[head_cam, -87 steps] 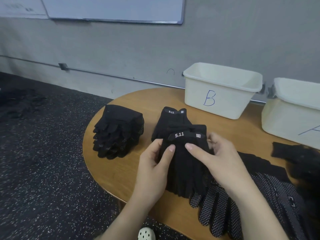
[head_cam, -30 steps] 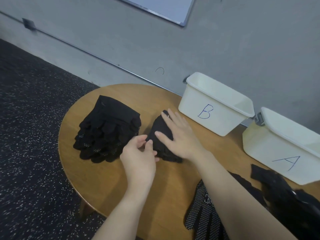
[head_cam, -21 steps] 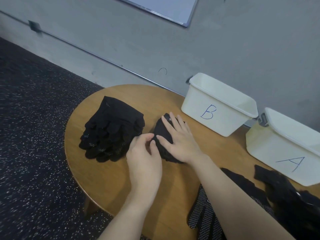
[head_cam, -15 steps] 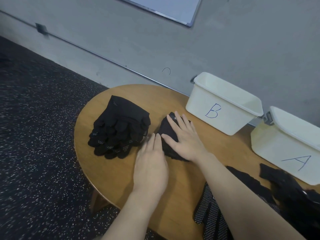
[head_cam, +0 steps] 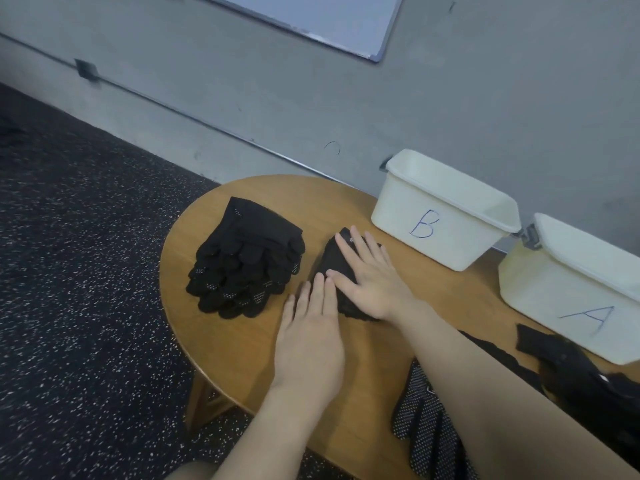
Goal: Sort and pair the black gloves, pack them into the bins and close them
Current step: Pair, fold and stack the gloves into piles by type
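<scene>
A small pile of paired black gloves (head_cam: 329,261) lies in the middle of the round wooden table (head_cam: 239,344). My right hand (head_cam: 370,278) presses flat on top of it with straight fingers. My left hand (head_cam: 311,337) lies flat beside it, fingertips touching the pile's near edge. A bigger stack of black dotted gloves (head_cam: 246,268) sits to the left. Loose black gloves (head_cam: 426,427) lie at the lower right, partly hidden by my right forearm. White bin B (head_cam: 443,209) and white bin A (head_cam: 568,292) stand open at the back right.
A grey wall with a whiteboard (head_cam: 311,15) runs behind the table. Dark speckled floor (head_cam: 86,306) lies left of the table's rounded edge. More black gloves (head_cam: 581,372) lie in front of bin A.
The glove pair I held up earlier now lies on the small pile. My left hand went from pinching its edge to lying flat. My view shifted left and tilted.
</scene>
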Action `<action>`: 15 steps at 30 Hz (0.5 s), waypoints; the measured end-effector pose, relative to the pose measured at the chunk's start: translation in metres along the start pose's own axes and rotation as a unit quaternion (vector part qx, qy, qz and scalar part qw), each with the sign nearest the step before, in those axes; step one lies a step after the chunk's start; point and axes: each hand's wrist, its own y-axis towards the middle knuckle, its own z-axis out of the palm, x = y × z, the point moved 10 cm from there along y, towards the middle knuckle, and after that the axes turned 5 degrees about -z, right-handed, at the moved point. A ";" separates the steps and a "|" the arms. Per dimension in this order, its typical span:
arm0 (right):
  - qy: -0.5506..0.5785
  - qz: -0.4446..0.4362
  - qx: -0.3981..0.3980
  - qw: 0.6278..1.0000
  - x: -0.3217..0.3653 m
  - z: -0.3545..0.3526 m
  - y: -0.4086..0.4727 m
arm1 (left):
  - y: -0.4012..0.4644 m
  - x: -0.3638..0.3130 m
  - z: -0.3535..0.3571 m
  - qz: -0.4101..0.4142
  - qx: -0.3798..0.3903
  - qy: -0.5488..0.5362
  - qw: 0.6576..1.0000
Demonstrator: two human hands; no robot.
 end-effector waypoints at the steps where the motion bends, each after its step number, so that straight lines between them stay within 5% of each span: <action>1: -0.012 0.006 0.018 1.000 0.000 -0.001 -0.001 | -0.001 0.000 0.000 0.001 0.003 -0.003 1.000; 4: -0.025 0.018 0.055 0.998 0.003 -0.016 -0.008 | -0.006 -0.003 -0.003 0.006 0.004 -0.021 1.000; 9: -0.004 0.023 -0.022 0.999 -0.005 -0.090 -0.056 | -0.026 -0.019 -0.007 0.038 -0.033 -0.046 0.998; 15: -0.032 0.141 0.062 0.988 -0.089 -0.138 -0.163 | -0.058 -0.077 0.007 0.148 -0.005 -0.103 0.983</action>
